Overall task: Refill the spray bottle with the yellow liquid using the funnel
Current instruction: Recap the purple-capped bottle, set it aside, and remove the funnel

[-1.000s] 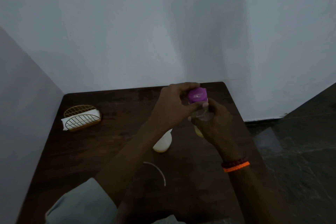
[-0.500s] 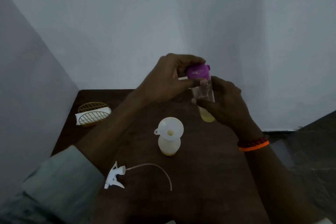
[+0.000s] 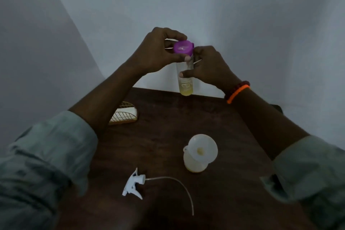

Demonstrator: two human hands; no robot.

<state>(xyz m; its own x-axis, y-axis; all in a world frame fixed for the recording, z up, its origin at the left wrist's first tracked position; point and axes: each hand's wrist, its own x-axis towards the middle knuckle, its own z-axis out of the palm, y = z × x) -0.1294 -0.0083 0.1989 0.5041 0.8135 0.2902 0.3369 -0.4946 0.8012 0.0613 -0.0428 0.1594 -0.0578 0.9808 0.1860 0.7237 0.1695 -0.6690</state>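
I see the left hand (image 3: 155, 52) with its fingers and thumb curled round the purple cap (image 3: 183, 48), a firm grip on top of the clear bottle (image 3: 184, 78). The right hand (image 3: 209, 65) wraps the bottle's upper body from the right, thumb pressed across the front. The bottle is upright, held in the air above the far edge of the desk (image 3: 168, 117), with a little yellow liquid (image 3: 185, 92) at its bottom. On the right wrist I spot an orange band (image 3: 238, 93) beside a dark beaded one.

Lower down, the spray bottle (image 3: 196, 164) stands on the desk to the right of centre, the white funnel (image 3: 202, 148) seated in its neck, pale yellow showing at its base. Just to the left of it and nearer to me lies the white trigger spray head (image 3: 133, 185) on its side, its thin dip tube (image 3: 179, 185) curving away to the right. Far left, partly behind the left forearm, a gold wire holder (image 3: 124, 115) with something white in it.

The desk is dark brown wood grain, pushed into a corner of plain pale walls (image 3: 242, 15). The light is dim. Grey-green sleeves (image 3: 46, 155) frame both sides.
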